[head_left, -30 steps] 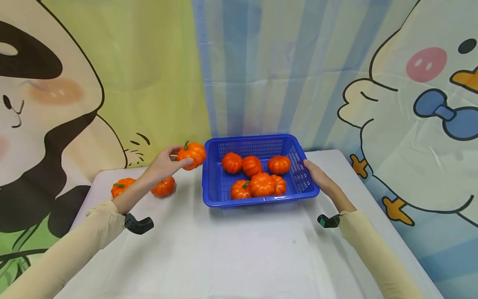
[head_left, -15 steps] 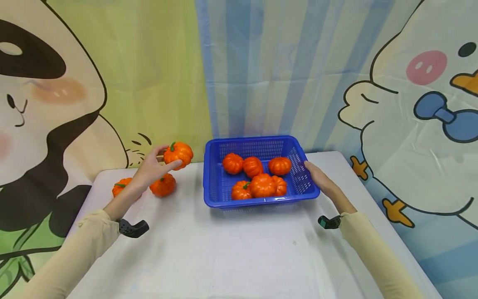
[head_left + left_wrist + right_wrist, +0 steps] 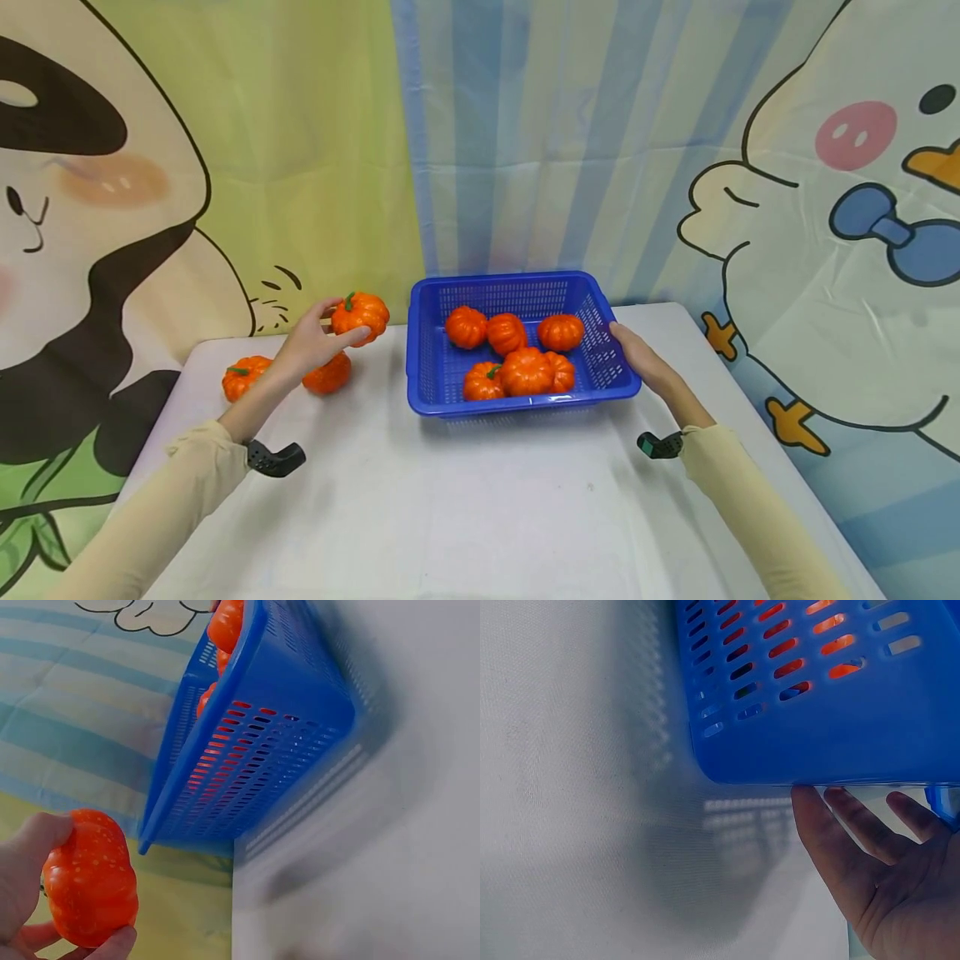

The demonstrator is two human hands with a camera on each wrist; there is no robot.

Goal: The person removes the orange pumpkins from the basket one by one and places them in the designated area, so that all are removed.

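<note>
My left hand (image 3: pixel 307 337) holds a small orange pumpkin (image 3: pixel 362 317) with a green stem, above the table and left of the basket. In the left wrist view the thumb and fingers wrap the sides of that pumpkin (image 3: pixel 91 877). A blue perforated plastic basket (image 3: pixel 420 350) stands at the middle back with several orange pumpkins (image 3: pixel 527 371) inside. At its right side, my right hand (image 3: pixel 641 354) touches the wall near the rim. The right wrist view shows extended fingers (image 3: pixel 821 829) against the basket's outside; the thumb is hidden there.
Two more pumpkins lie on the white table at the left: one pumpkin (image 3: pixel 243 377) partly behind the left forearm, another pumpkin (image 3: pixel 328 375) under the left hand. A printed curtain (image 3: pixel 495 150) hangs just behind the table (image 3: pixel 465 517).
My left hand has moved left with the pumpkin, away from the basket's left rim, and lately dipped slightly. The right hand and the basket have stayed in place.
</note>
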